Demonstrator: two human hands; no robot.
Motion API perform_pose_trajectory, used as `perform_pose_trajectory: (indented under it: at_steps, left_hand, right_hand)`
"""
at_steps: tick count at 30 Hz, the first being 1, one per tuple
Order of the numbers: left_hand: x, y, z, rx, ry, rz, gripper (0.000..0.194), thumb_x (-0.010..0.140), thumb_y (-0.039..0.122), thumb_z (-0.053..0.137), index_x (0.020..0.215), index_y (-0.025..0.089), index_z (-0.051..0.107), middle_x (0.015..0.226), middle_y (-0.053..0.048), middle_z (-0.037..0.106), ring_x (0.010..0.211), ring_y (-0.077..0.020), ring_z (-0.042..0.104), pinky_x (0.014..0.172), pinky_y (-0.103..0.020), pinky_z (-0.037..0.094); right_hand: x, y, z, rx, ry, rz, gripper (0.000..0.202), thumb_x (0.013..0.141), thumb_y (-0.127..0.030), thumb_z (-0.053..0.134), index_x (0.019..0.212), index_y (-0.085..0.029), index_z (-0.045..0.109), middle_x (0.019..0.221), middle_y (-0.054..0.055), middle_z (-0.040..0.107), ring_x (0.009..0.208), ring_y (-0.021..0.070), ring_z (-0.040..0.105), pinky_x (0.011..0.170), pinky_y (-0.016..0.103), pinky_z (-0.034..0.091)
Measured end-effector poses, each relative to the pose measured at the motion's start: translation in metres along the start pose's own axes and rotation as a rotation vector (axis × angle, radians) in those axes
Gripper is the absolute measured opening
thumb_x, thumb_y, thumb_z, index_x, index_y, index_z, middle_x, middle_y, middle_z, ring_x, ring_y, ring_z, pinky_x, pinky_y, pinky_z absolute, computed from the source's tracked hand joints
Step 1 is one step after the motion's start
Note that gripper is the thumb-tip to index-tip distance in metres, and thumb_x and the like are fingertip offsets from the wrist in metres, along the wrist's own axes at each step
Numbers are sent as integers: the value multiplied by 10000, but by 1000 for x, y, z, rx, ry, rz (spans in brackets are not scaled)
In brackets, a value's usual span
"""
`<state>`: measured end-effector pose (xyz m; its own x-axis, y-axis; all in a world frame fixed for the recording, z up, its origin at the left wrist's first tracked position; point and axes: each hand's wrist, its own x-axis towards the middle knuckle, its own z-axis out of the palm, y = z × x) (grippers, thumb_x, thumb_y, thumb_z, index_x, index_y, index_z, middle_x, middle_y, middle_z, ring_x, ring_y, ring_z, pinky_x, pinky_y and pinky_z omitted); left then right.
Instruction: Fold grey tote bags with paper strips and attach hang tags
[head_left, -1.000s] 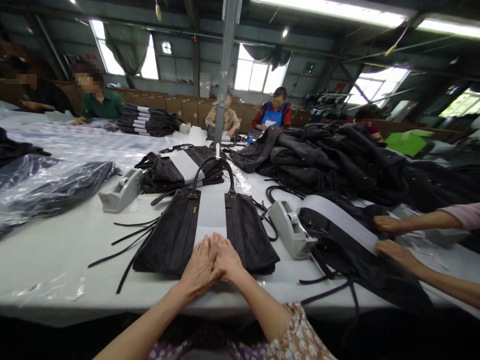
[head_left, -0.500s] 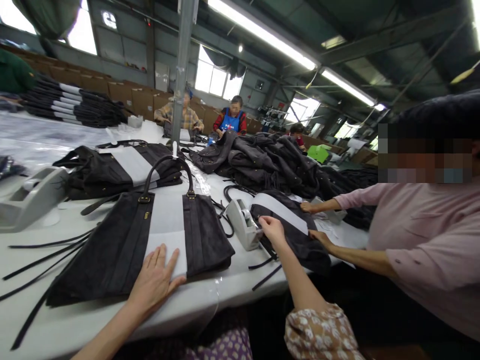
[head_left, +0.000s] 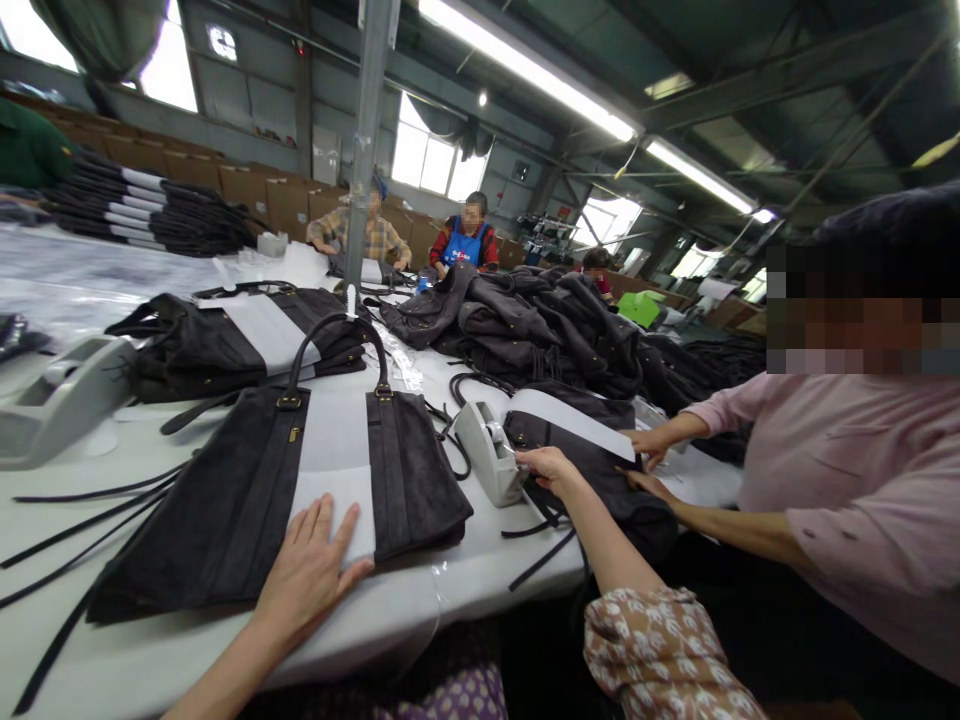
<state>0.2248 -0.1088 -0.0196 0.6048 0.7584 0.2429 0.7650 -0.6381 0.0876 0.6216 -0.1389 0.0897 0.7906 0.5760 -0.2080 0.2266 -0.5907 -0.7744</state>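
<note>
A dark grey handbag [head_left: 225, 500] lies before me on the table, a white paper band [head_left: 331, 440] across its middle and its handles up at the far side. My left hand [head_left: 311, 560] rests flat on the band's near end, fingers spread. Right of the bag stands a grey tape dispenser [head_left: 491, 465]. At its front end, my right hand [head_left: 551, 468] is closed in a pinch on the end of the clear tape, which is hardly visible. Long dark straps [head_left: 97, 520] trail from the bag's left side.
At the right, a co-worker in a pink shirt [head_left: 847, 470] handles another banded bag [head_left: 585, 460]. Behind lie a heap of dark bags [head_left: 525, 315] and a banded stack [head_left: 247, 335]. A second tape dispenser [head_left: 64, 400] is at left; a metal post [head_left: 367, 150] rises mid-table.
My right hand has moved down a little toward the dispenser's front end. My left hand stays on the paper band. The co-worker's hands have shifted along the neighbouring bag.
</note>
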Motion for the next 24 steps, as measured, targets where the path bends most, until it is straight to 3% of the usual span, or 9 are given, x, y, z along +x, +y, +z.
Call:
perform_pose_trajectory:
  at_steps: [3, 7, 12, 18, 24]
  left_hand:
    - [0, 0, 0, -16, 1, -7, 708, 811, 647, 429, 1363, 204, 426, 1404, -198, 406, 1328, -350, 308, 1049, -480, 270]
    - [0, 0, 0, -26, 6, -3, 705, 817, 644, 416, 1363, 198, 428, 1397, -207, 411, 1327, -354, 307, 1051, -485, 264]
    - [0, -1, 2, -10, -1, 6, 711, 818, 646, 410, 1363, 191, 427, 1394, -223, 402, 1325, -355, 308, 1045, -483, 270]
    - [0, -1, 0, -7, -4, 14, 698, 822, 640, 410, 1356, 192, 436, 1393, -215, 408, 1320, -357, 313, 1045, -479, 268]
    - [0, 1, -2, -5, -10, 3, 680, 824, 628, 425, 1358, 208, 434, 1403, -200, 404, 1317, -350, 319, 1044, -470, 266]
  right_hand:
    - [2, 1, 1, 46, -10, 91, 228, 554, -247, 755, 686, -106, 635, 661, 70, 655, 685, 196, 603, 578, 293, 435]
    - [-8, 8, -9, 129, 5, 70, 274, 549, -328, 754, 699, -120, 656, 768, 77, 687, 754, 185, 612, 589, 258, 423]
    - [-31, 36, -19, 176, 21, 57, 306, 540, -354, 746, 706, -103, 687, 742, 85, 691, 720, 183, 617, 572, 247, 418]
    - [-45, 72, -1, 200, 25, 67, 313, 581, -403, 701, 672, -106, 665, 636, 80, 661, 604, 171, 610, 503, 249, 438]
    - [-39, 83, 12, 169, 42, -35, 353, 629, -459, 642, 697, -112, 646, 593, 73, 645, 497, 146, 576, 462, 241, 446]
